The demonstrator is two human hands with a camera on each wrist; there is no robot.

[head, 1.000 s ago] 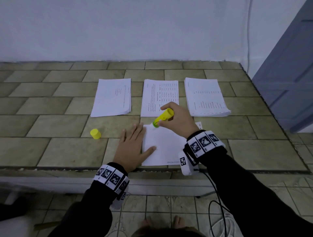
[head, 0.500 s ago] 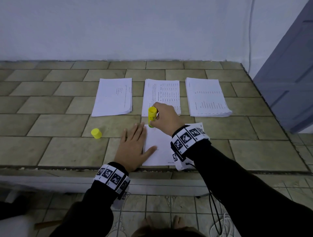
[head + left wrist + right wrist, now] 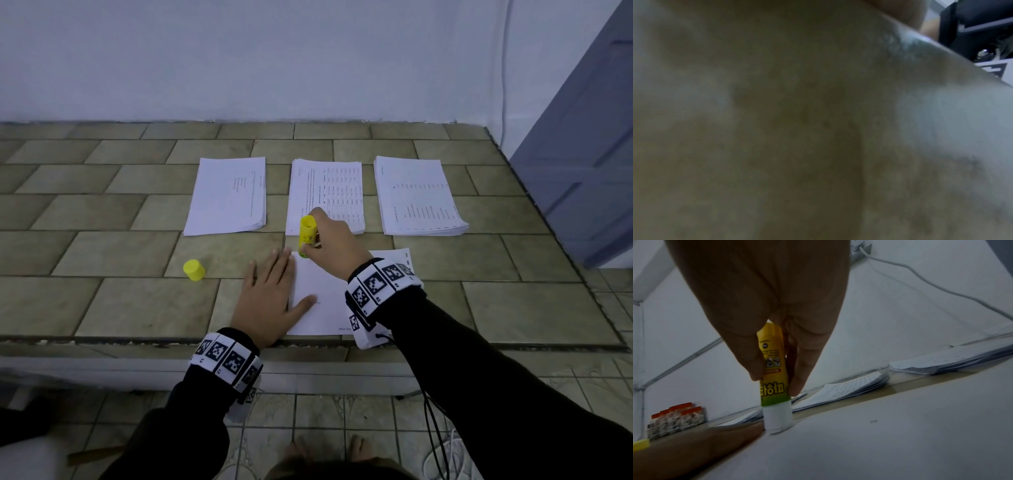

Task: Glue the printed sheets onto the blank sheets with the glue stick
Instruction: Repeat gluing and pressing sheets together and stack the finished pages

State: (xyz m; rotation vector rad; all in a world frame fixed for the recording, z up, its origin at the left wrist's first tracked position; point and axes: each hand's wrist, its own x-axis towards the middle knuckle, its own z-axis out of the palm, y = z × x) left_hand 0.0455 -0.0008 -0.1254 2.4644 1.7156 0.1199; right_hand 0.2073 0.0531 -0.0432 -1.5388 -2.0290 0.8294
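Right grip: the right hand (image 3: pixel 334 248) pinched the glue stick (image 3: pixel 307 235) between thumb and curled fingers, holding it upright with its white glue end set down on the sheet.
Left grip: the left hand (image 3: pixel 265 301) lay flat with fingers straight and spread, holding nothing; the thumb pressed on the sheet's left edge and the rest of the palm rested on the worktop (image 3: pixel 113 305).
Where the sheet was: the blank-side-up sheet (image 3: pixel 322 308) lay at the near edge of the tiled worktop, between the two hands, with a second sheet's corner (image 3: pixel 399 260) showing from under it on the right.
Where the glue touched: at the sheet's far left corner, just beside the left fingertips.
Risk, paper shift: only the thumb pinned the sheet, so a hard stroke toward the free right side would likely drag or crease it.
Risk, glue off the edge: the tip stood right at the corner, and a stroke running past the edge would probably smear the tiles or the left fingers.
Risk, thin coverage: no glue trace could be made out on the paper, so bare patches could go unnoticed.
Risk, dry-out: the yellow cap (image 3: pixel 194 270) stood well apart on the left, leaving the stick open.
Stick's look: yellow tube fading to green near the exposed white glue core, with printed lettering on the barrel (image 3: pixel 772 369).
Stacks: three printed piles (image 3: pixel 416 195) lay in a row behind, apart from each other.
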